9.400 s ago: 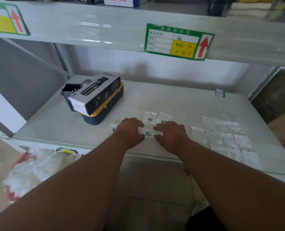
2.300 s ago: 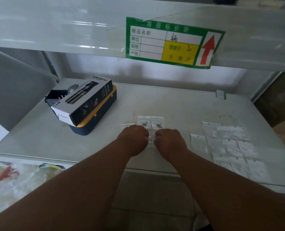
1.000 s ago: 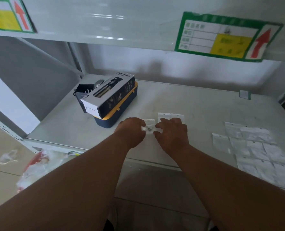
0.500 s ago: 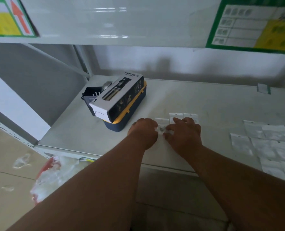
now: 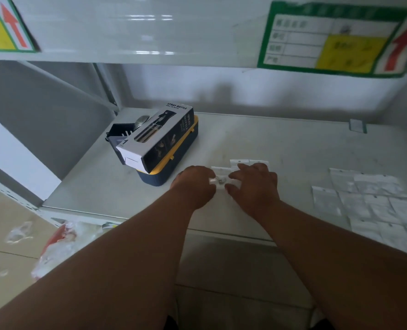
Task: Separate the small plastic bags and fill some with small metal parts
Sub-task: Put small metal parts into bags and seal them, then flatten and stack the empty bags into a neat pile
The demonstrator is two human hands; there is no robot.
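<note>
Down low on the left, a crinkly red and white bundle (image 5: 54, 248) sits under the shelf (image 5: 281, 144). Two arms reach up to the shelf's front part.

The left hand (image 5: 193, 184) and the right hand (image 5: 252, 186) meet over one small bag (image 5: 219, 181). Each hand pinches a side of it with curled fingers. A tiny dark bit shows inside, likely a metal part, but it is too small to be sure.

The bag looks thin, soft and very light. It would be slippery and floppy, so it is best held by its edges near the top, where it opens. The metal part is small and could roll away if it drops.

Just behind the hands lie more bags (image 5: 247, 161) in a short row. Off to the right, many flat bags (image 5: 364, 201) are spread out, well apart from the hands.

Farther back on the left, a spray bottle box (image 5: 157, 136) rests tilted on a blue and yellow case (image 5: 171, 167). Above hangs a green label (image 5: 335, 41).
</note>
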